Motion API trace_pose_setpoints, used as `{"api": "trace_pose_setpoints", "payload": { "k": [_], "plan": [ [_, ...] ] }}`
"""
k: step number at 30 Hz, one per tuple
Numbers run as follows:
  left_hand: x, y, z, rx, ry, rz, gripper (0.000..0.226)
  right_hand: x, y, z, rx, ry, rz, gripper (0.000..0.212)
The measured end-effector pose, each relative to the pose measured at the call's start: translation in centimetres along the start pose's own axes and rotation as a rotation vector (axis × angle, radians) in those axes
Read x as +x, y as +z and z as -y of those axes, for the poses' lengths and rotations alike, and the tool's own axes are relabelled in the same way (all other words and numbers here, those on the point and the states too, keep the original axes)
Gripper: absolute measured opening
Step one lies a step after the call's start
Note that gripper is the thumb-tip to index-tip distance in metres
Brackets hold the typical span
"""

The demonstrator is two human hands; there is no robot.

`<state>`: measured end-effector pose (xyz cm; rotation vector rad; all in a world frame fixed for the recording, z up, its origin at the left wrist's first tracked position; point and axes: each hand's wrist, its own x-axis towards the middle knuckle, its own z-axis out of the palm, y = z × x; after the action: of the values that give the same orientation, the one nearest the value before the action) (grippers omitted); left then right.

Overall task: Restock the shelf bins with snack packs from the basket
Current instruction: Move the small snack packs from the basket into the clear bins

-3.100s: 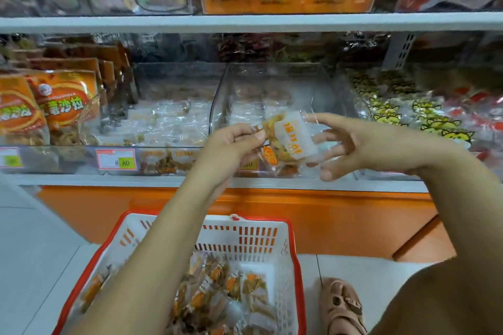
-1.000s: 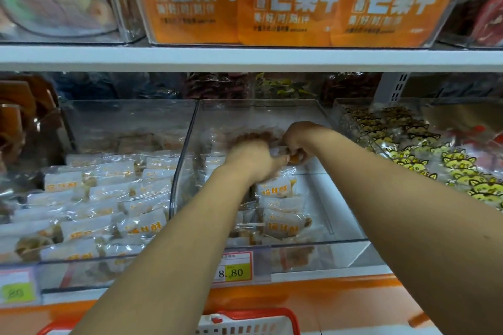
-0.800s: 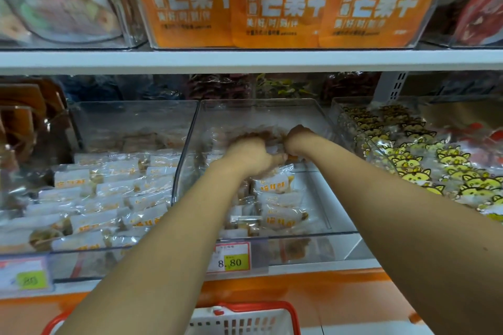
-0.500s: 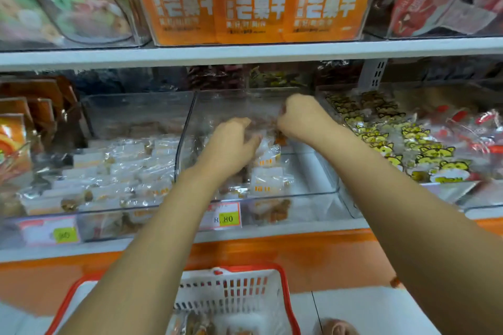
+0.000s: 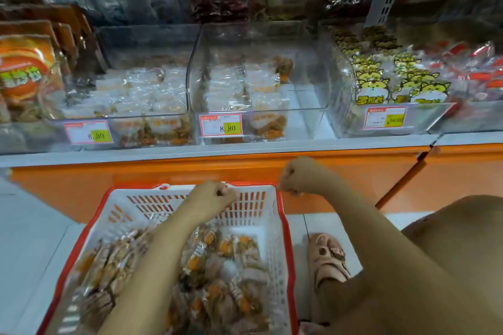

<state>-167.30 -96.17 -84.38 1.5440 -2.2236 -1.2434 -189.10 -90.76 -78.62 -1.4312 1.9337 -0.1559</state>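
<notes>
Two hands: both are low in front of the shelf, below the bins and over the far end of the basket.
left hand (image 5: 215,198): fingers are curled into a fist with nothing seen in the grip. It hovers above the basket's far rim, at 12 o'clock of the pile.
right hand (image 5: 295,177): also a fist, fingers folded in, no pack visible in it. It is at 1 o'clock from the left hand, just past the basket's far right corner, in front of the orange shelf base (image 5: 109,179).
basket (image 5: 285,228): red rim, white slotted walls, on the floor at 6 o'clock of the view.
snack packs (image 5: 223,250): clear wrappers with orange and brown contents, heaped in the basket. The left forearm crosses over them.
middle bin (image 5: 307,68): clear, at 12 o'clock from the basket, holding rows of stocked packs (image 5: 261,90).
price tag (image 5: 220,128): reads 8.80, on the middle bin's front.
left bin (image 5: 147,41): at 10 o'clock, holds white-labelled packs.
right bin (image 5: 337,117): at 2 o'clock, holds yellow cat-print packs.
sandalled foot (image 5: 326,261): at 3 o'clock of the basket, on the floor.
</notes>
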Motion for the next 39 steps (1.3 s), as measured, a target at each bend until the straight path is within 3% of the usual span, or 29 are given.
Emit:
{"api": "trace_pose_setpoints", "payload": {
  "k": [3, 5, 8, 10, 11, 13, 17, 22, 24, 27, 29, 32, 36, 37, 39],
  "plan": [
    [0.3, 3.4, 2.6, 0.031, -0.128, 0.087, 0.045, 2.4, 4.3, -1.7, -0.063, 0.125, -0.112, 0.034],
    [0.4, 5.9, 4.4, 0.064, -0.204, 0.167, 0.043, 3.3, 6.8, -2.5, -0.063, 0.140, -0.116, 0.030],
    [0.5, 9.3, 7.0, 0.074, -0.312, 0.208, 0.017, 4.0, 8.9, -2.9, -0.109, 0.100, -0.134, 0.021],
    [0.6, 11.3, 8.5, 0.066, -0.365, 0.261, 0.035, 4.4, 9.2, -3.2, -0.075, 0.112, -0.183, 0.022],
    [0.6, 12.2, 9.0, 0.086, -0.368, 0.271, 0.042, 4.6, 9.1, -3.3, -0.066, 0.118, -0.201, 0.021],
    [0.4, 13.6, 9.4, 0.065, -0.372, 0.240, 0.034, 5.0, 8.9, -3.6, -0.057, 0.124, -0.230, 0.023],
    [1.2, 15.5, 9.9, 0.110, -0.447, 0.172, 0.042, 5.4, 8.7, -3.7, -0.057, 0.133, -0.240, 0.040],
    [1.5, 15.7, 9.9, 0.203, -0.468, 0.176, 0.043, 5.9, 9.1, -3.3, -0.077, 0.152, -0.222, 0.017],
    [1.3, 15.5, 9.3, 0.217, -0.436, 0.240, 0.032, 5.6, 9.1, -2.9, -0.096, 0.148, -0.213, 0.021],
    [1.3, 15.6, 8.5, 0.067, -0.450, 0.309, 0.011, 5.4, 9.2, -2.7, -0.123, 0.153, -0.218, 0.017],
    [1.3, 15.6, 7.7, -0.122, -0.464, 0.259, 0.018, 5.3, 9.1, -2.6, -0.154, 0.151, -0.218, 0.015],
    [1.6, 14.6, 6.2, -0.210, -0.494, 0.261, 0.030, 4.8, 9.0, -2.6, -0.190, 0.114, -0.209, 0.017],
    [1.3, 11.2, 3.9, -0.429, -0.526, 0.161, 0.033, 3.8, 8.7, -1.6, -0.327, 0.034, -0.058, 0.011],
    [1.1, 10.2, 3.6, -0.528, -0.518, 0.118, 0.032, 3.4, 8.6, -1.2, -0.359, 0.010, -0.005, 0.020],
    [0.6, 7.9, 2.7, -0.722, -0.480, 0.030, 0.030, 2.7, 8.4, -0.3, -0.398, -0.075, 0.067, 0.064]
  ]
}}
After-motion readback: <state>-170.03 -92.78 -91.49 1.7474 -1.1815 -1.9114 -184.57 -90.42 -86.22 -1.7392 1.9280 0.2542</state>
